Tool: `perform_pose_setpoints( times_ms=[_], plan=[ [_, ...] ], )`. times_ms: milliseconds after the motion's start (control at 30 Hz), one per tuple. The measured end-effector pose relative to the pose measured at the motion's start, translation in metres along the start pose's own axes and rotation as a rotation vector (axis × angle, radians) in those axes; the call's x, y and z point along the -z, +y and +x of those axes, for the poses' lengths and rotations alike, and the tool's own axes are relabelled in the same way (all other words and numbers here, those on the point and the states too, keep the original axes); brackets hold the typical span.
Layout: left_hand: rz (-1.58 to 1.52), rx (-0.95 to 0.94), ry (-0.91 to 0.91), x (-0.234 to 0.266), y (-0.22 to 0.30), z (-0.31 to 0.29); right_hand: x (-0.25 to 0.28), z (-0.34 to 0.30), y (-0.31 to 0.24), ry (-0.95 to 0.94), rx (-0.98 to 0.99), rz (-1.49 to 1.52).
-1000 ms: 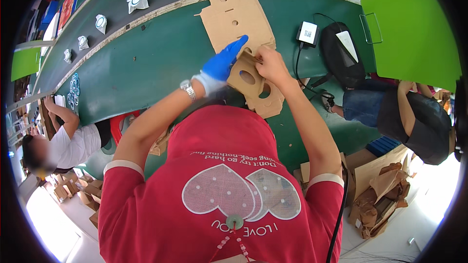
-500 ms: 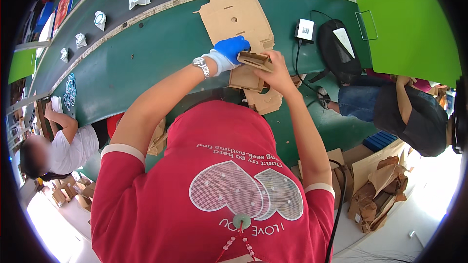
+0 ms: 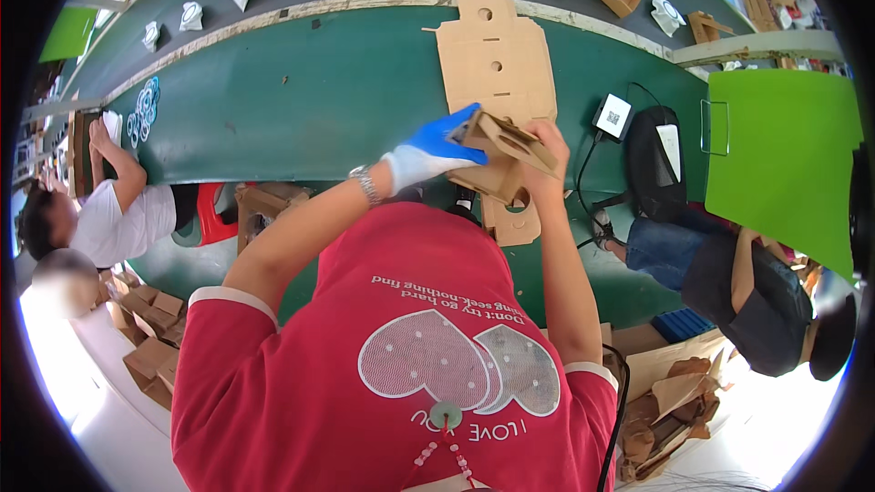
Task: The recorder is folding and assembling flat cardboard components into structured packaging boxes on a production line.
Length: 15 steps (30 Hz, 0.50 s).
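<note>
Over a green table [image 3: 273, 118], at a flat cardboard sheet's [image 3: 501, 50] near end, grips a half-folded box [image 3: 494, 175] with right hand [image 3: 550, 157] clamped on and left hand [image 3: 434, 146] touching, closure impossible to tell, perhaps risking crooked creases from uneven pressing.

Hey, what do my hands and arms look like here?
Your left hand wears a blue-and-white glove, with a silvery metal band at the wrist. Your right hand is ungloved. Both short red sleeves have pale trim.
</note>
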<state>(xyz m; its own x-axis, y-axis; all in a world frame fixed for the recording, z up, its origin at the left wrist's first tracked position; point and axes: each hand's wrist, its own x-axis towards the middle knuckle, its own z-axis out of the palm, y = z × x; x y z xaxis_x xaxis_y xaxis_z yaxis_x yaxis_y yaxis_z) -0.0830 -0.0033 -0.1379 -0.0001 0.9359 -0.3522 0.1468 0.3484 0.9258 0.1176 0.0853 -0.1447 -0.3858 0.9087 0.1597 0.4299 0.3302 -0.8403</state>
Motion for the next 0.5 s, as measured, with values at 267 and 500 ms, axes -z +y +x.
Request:
perform_pose_setpoints(
  times_ms=[267,500],
  plan=[
    [0.482,-0.390,0.433,0.159,-0.030,0.080,0.002,0.010,-0.038,-0.047,-0.602,0.684],
    [-0.456,0.232,0.651,0.266,-0.006,0.254,0.036,-0.077,-0.004,0.230,-0.661,0.097]
  ],
)
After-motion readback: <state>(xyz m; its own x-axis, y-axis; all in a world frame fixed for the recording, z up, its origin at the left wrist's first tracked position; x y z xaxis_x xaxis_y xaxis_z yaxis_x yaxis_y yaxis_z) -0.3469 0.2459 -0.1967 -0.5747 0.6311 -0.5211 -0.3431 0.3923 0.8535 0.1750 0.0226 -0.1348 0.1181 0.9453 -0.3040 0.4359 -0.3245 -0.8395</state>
